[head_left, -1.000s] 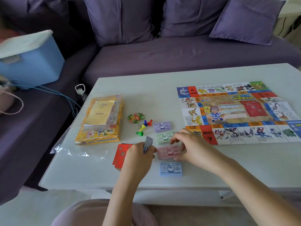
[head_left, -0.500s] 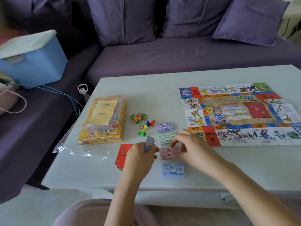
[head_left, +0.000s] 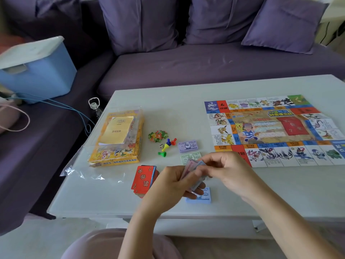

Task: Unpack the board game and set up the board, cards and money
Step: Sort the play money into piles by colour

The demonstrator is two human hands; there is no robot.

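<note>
Clear plastic bag [head_left: 80, 165] at left of table [head_left: 186, 101] holds yellow game box [head_left: 119, 154], booklet [head_left: 117, 129] on top. Blue bin [head_left: 37, 77] on sofa, lid on, contents hidden. Board [head_left: 270, 131] unfolded at right. Left hand [head_left: 168, 186] curls round fanned money notes [head_left: 192, 167]; right hand [head_left: 229, 171] pinches their upper edge. Pink stack, earlier flat between green stack [head_left: 190, 157] and blue stack [head_left: 200, 198], now lifted into hands.

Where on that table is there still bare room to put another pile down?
Bare: the wide patch between the yellow box and the board, and the front strip of table below the board. Crowded: around the left hand and right hand, both holding notes, among money stacks, pawns and red cards.
</note>
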